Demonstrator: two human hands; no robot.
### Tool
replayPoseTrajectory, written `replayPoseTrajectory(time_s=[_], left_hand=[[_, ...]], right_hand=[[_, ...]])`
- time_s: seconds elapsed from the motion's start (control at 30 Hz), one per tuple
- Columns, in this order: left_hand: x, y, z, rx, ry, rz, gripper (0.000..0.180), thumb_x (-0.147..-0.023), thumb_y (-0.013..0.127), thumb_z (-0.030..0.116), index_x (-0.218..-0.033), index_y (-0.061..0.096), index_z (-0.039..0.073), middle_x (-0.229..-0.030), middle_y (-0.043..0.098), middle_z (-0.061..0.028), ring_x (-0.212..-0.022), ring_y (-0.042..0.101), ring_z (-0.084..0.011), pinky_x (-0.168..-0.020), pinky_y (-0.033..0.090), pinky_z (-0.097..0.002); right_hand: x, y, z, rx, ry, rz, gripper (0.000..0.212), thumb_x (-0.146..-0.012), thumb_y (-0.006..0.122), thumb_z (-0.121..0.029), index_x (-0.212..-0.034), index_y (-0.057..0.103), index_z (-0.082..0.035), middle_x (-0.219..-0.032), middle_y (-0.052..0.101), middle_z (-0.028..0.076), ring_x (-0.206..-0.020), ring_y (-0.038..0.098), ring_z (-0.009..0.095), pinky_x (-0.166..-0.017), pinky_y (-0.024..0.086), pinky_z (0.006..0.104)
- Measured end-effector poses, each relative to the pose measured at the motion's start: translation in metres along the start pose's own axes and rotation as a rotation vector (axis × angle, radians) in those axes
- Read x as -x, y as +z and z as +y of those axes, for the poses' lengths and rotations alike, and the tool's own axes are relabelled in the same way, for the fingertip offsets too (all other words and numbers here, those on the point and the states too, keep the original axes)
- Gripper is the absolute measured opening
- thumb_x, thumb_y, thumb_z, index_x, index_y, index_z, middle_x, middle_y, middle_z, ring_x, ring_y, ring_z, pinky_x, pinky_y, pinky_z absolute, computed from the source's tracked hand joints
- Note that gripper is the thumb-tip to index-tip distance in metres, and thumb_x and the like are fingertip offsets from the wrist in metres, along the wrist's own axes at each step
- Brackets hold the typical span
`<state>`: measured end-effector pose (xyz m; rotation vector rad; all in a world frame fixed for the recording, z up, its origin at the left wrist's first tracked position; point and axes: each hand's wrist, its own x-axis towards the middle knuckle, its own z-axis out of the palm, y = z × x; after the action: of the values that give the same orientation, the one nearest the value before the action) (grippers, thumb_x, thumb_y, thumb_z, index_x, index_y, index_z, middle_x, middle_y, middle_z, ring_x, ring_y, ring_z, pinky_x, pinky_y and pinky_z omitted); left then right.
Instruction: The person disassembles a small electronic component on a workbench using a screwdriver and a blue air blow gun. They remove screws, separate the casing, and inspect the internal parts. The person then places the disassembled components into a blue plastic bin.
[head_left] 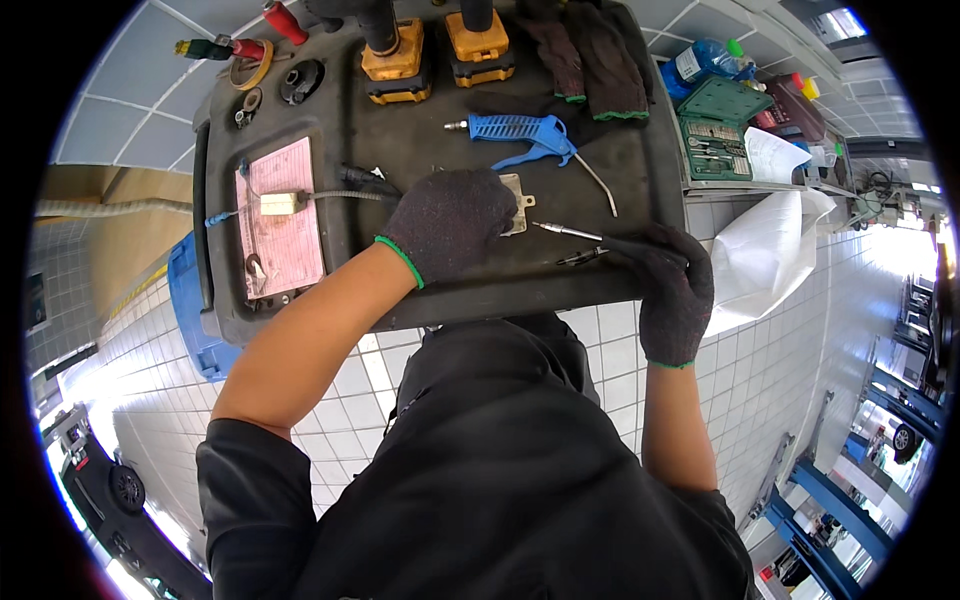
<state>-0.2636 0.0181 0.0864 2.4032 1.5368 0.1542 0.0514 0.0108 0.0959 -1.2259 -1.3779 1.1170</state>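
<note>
My left hand (450, 222), in a dark knit glove with a green cuff, is closed at the middle of the black cart top (420, 300). Its fingers hold a small pale metal plate (517, 205) with a tab and hole; the rest of the plate is under the glove. My right hand (675, 300), gloved alike, is closed round a screwdriver (568, 231) with a thin silver shaft; the handle is hidden. The tip points left and stops just short of the plate. Below the shaft lies a small dark object (582, 257), its kind unclear.
A blue air blow gun (520, 130) lies beyond my hands. Two yellow-black cordless tools (395, 60) and spare gloves (600, 70) are at the back. A pink sheet (280, 240) with a wired cream connector (282, 203) sits left. A green socket case (715, 130) stands right.
</note>
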Motion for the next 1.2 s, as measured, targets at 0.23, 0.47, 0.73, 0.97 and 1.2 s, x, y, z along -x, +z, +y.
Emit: replayPoseTrajectory(time_s=[0.23, 0.47, 0.73, 0.97, 1.2], left_hand=[[0.009, -0.023, -0.045, -0.076, 0.157, 0.293, 0.025, -0.09, 0.07, 0.021, -0.111, 0.073, 0.009, -0.119, 0.069, -0.0134, -0.111, 0.068, -0.0352, -0.095, 0.057, -0.046], [0.009, -0.035, -0.062, -0.053, 0.1, 0.253, 0.026, -0.095, 0.069, 0.029, -0.112, 0.074, 0.011, -0.114, 0.073, -0.0115, -0.106, 0.07, -0.0345, -0.093, 0.056, -0.0458], [-0.012, -0.024, -0.005, 0.024, 0.036, -0.046, 0.027, -0.095, 0.068, 0.036, -0.098, 0.076, 0.01, -0.099, 0.074, -0.0155, -0.094, 0.072, -0.0364, -0.08, 0.057, -0.0504], [-0.021, -0.019, -0.019, -0.036, 0.012, -0.017, 0.027, -0.097, 0.065, 0.033, -0.095, 0.074, 0.007, -0.095, 0.073, -0.0158, -0.089, 0.073, -0.0361, -0.076, 0.058, -0.0496], [-0.005, -0.039, -0.068, -0.061, -0.248, -0.043, 0.028, -0.095, 0.064, 0.027, -0.114, 0.075, 0.009, -0.113, 0.072, -0.0165, -0.106, 0.069, -0.0381, -0.093, 0.055, -0.0504]], right_hand=[[0.008, 0.016, -0.033, -0.322, 0.126, 0.103, 0.035, -0.092, 0.069, 0.002, -0.127, 0.064, 0.003, -0.123, 0.072, 0.015, -0.114, 0.068, 0.022, -0.102, 0.055, 0.0348], [0.006, 0.03, -0.038, -0.108, 0.045, 0.067, 0.034, -0.092, 0.07, 0.004, -0.126, 0.065, 0.003, -0.125, 0.072, 0.015, -0.116, 0.069, 0.023, -0.103, 0.054, 0.0351], [0.012, 0.039, -0.03, -0.159, 0.095, 0.109, 0.033, -0.093, 0.069, 0.004, -0.126, 0.065, 0.002, -0.125, 0.073, 0.015, -0.115, 0.069, 0.022, -0.103, 0.053, 0.0338], [0.014, 0.043, -0.039, 0.096, 0.009, 0.097, 0.031, -0.095, 0.066, 0.006, -0.126, 0.065, 0.002, -0.124, 0.074, 0.014, -0.114, 0.071, 0.021, -0.101, 0.054, 0.0328], [0.015, 0.045, -0.053, 0.193, -0.056, 0.043, 0.03, -0.097, 0.065, 0.004, -0.126, 0.065, 0.002, -0.124, 0.074, 0.013, -0.114, 0.072, 0.021, -0.095, 0.057, 0.0334]])
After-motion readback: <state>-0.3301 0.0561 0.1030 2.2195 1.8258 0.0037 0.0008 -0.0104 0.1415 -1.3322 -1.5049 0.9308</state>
